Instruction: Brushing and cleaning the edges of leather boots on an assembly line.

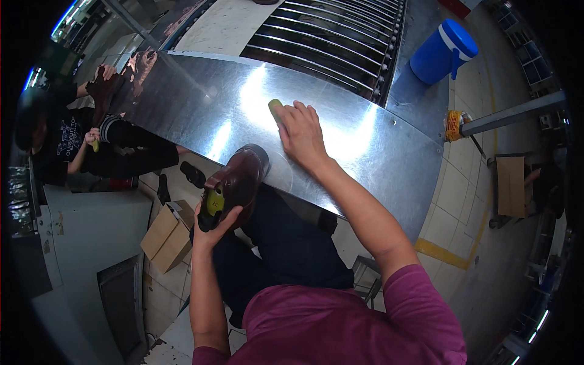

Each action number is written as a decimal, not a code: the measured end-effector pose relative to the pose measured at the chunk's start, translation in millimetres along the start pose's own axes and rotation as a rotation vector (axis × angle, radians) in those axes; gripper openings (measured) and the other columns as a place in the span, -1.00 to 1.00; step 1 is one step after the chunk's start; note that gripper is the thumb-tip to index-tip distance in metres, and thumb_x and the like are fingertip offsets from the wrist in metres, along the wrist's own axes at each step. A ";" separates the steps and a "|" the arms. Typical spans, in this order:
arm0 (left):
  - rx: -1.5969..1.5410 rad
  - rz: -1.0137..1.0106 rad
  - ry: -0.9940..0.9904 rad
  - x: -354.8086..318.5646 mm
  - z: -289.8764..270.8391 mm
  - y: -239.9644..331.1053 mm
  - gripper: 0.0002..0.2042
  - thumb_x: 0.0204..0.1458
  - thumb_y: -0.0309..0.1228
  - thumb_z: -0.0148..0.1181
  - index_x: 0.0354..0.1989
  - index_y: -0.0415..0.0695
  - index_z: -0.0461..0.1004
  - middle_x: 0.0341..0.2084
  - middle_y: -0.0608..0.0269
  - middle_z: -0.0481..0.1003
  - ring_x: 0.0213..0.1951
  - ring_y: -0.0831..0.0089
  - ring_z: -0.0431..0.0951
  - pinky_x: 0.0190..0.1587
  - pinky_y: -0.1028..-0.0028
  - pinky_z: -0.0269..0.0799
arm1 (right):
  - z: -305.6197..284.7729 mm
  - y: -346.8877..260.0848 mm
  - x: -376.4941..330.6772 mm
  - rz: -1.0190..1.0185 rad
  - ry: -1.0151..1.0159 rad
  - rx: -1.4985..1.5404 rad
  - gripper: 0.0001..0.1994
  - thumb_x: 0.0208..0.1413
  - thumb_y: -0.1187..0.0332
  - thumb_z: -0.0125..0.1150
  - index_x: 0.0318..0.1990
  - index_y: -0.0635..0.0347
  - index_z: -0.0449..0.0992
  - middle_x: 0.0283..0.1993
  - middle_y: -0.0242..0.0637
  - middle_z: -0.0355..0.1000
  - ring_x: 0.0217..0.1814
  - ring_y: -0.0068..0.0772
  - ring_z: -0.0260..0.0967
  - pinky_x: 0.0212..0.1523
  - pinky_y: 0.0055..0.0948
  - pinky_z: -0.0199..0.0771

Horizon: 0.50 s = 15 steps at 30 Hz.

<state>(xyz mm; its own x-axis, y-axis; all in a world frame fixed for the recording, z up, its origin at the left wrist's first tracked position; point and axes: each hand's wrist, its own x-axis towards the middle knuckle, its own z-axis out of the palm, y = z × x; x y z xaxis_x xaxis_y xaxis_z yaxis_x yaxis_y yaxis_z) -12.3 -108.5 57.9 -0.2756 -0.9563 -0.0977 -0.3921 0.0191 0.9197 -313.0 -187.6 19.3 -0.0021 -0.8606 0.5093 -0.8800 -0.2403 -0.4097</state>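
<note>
Brown shoe [242, 176], one only, gripped at the heel by the left hand [210, 228] beside the steel table [377, 152]; the right hand [301, 131] presses one green sponge [275, 108] flat on it.

Maroon short-sleeved shirt [340, 322] — dark trousers [286, 249]

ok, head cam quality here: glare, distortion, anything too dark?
Head view: strong glare patches on the metal table either side of the right hand; fisheye bends the table edge and blacks out the corners; the brown shoe in the left hand is sharp and well lit; the seated co-worker at left is dim.
</note>
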 end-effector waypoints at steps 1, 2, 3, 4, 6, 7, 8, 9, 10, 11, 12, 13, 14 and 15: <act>0.001 -0.001 -0.011 0.9 -0.3 5.4 -0.34 -0.06 -0.41 0.58 0.24 -0.26 0.43 0.06 0.11 0.56 0.06 0.36 0.57 0.14 0.35 0.51 | 0.6 -0.2 -2.2 -0.014 0.002 0.042 -0.47 0.17 0.40 0.27 0.31 0.02 0.35 0.07 -0.13 0.47 0.33 0.08 0.29 0.36 0.15 0.17; 0.005 0.035 -0.059 1.0 -1.4 12.2 -0.32 -0.09 -0.45 0.56 0.26 -0.25 0.42 0.09 0.09 0.56 0.11 0.34 0.56 0.18 0.34 0.46 | 1.2 0.0 -4.3 -0.028 0.004 0.084 -0.46 0.15 0.43 0.28 0.31 -0.03 0.35 0.05 -0.16 0.48 0.33 0.06 0.30 0.35 0.16 0.18; 0.008 0.070 -0.108 0.5 -1.2 17.1 -0.29 -0.12 -0.50 0.55 0.28 -0.23 0.41 0.12 0.07 0.55 0.15 0.31 0.55 0.23 0.34 0.42 | -1.0 -1.9 -4.8 -0.050 0.005 0.120 -0.45 0.13 0.43 0.29 0.30 -0.10 0.36 -0.02 -0.22 0.49 0.24 -0.03 0.35 0.32 0.14 0.20; -0.010 0.155 -0.178 1.3 -1.3 13.0 -0.22 -0.18 -0.53 0.53 0.34 -0.21 0.37 0.24 0.01 0.48 0.28 0.20 0.47 0.33 0.28 0.34 | -2.6 -2.5 -3.5 -0.036 0.004 0.115 -0.45 0.13 0.43 0.29 0.30 -0.10 0.36 -0.02 -0.22 0.49 0.24 -0.03 0.35 0.32 0.14 0.20; 0.166 0.326 -0.271 2.6 -2.6 19.3 -0.19 -0.22 -0.52 0.54 0.34 -0.19 0.37 0.28 -0.04 0.43 0.32 0.11 0.44 0.35 0.24 0.34 | -5.5 -2.8 -0.5 -0.146 -0.128 0.219 -0.44 0.11 0.42 0.32 0.29 -0.10 0.38 -0.11 -0.24 0.45 0.12 -0.11 0.37 0.28 0.13 0.22; 0.162 0.321 -0.284 1.2 0.6 18.0 -0.19 -0.22 -0.52 0.54 0.34 -0.19 0.37 0.28 -0.04 0.43 0.32 0.11 0.44 0.35 0.24 0.34 | -8.5 -4.3 -0.3 -0.176 -0.142 0.212 -0.42 0.09 0.42 0.34 0.31 -0.07 0.38 -0.17 -0.24 0.42 0.00 -0.16 0.38 0.27 0.02 0.24; 0.144 0.299 -0.270 -2.0 3.6 16.2 -0.18 -0.23 -0.52 0.55 0.34 -0.17 0.37 0.29 -0.04 0.43 0.32 0.09 0.45 0.35 0.22 0.34 | -9.2 -4.6 -1.1 -0.163 -0.147 0.209 -0.42 0.09 0.42 0.34 0.31 -0.07 0.38 -0.17 -0.24 0.42 0.00 -0.16 0.38 0.27 0.02 0.24; 0.130 0.275 -0.249 -4.8 5.1 15.6 -0.18 -0.25 -0.51 0.55 0.34 -0.16 0.37 0.30 -0.04 0.42 0.31 0.07 0.45 0.35 0.21 0.35 | -9.3 -7.5 0.5 -0.145 -0.149 0.264 -0.38 0.07 0.41 0.36 0.34 -0.03 0.36 -0.17 -0.22 0.40 -0.05 -0.14 0.38 0.18 -0.04 0.30; 0.130 0.267 -0.252 -5.1 6.1 15.3 -0.18 -0.25 -0.51 0.55 0.34 -0.16 0.37 0.30 -0.04 0.42 0.31 0.07 0.45 0.35 0.21 0.35 | -10.3 -9.8 1.3 -0.126 -0.152 0.319 -0.33 0.05 0.40 0.38 0.37 0.01 0.33 -0.17 -0.21 0.39 -0.11 -0.12 0.38 0.10 -0.11 0.36; 0.150 0.278 -0.249 -3.9 6.7 15.6 -0.18 -0.24 -0.52 0.55 0.33 -0.14 0.38 0.30 -0.03 0.42 0.32 0.07 0.45 0.35 0.22 0.36 | -13.8 -10.2 0.5 -0.107 -0.118 0.282 -0.31 0.09 0.44 0.34 0.42 0.03 0.28 -0.12 -0.23 0.40 -0.17 -0.26 0.47 -0.08 -0.26 0.51; 0.175 0.287 -0.238 -4.4 5.2 15.5 -0.19 -0.24 -0.52 0.55 0.33 -0.13 0.39 0.30 -0.03 0.42 0.32 0.08 0.44 0.34 0.22 0.36 | -22.3 -16.9 2.0 -0.109 -0.125 0.294 -0.31 0.09 0.44 0.34 0.42 0.03 0.28 -0.12 -0.23 0.40 -0.17 -0.26 0.47 -0.08 -0.26 0.51; 0.176 0.275 -0.231 -5.6 5.0 13.0 -0.19 -0.24 -0.52 0.55 0.33 -0.13 0.39 0.30 -0.03 0.42 0.32 0.08 0.44 0.34 0.22 0.36 | -33.4 -24.6 1.5 0.062 -0.042 0.571 -0.33 0.10 0.50 0.27 0.41 0.05 0.27 -0.11 -0.23 0.38 -0.21 -0.33 0.49 -0.18 -0.32 0.53; 0.167 0.268 -0.239 -7.1 4.8 9.9 -0.20 -0.20 -0.52 0.55 0.34 -0.17 0.36 0.31 -0.03 0.40 0.34 0.09 0.42 0.37 0.21 0.32 | -42.9 -31.6 0.2 0.240 0.042 0.845 -0.35 0.11 0.55 0.20 0.41 0.06 0.27 -0.09 -0.22 0.36 -0.25 -0.39 0.50 -0.27 -0.38 0.55; 0.153 0.271 -0.252 -5.8 6.7 8.5 -0.20 -0.17 -0.51 0.54 0.35 -0.20 0.33 0.32 -0.03 0.39 0.35 0.10 0.40 0.40 0.19 0.28 | -52.7 -33.9 -1.7 0.430 0.066 1.276 -0.33 0.15 0.55 0.15 0.45 0.14 0.17 0.02 -0.19 0.32 -0.19 -0.40 0.55 -0.34 -0.46 0.57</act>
<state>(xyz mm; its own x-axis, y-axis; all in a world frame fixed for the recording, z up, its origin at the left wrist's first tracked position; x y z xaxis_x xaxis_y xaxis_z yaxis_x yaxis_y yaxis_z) -19.9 -100.8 63.7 -0.5860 -0.8096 0.0328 -0.3966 0.3219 0.8597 -308.2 -154.4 72.1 -0.2185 -0.9583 0.1840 0.2490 -0.2370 -0.9390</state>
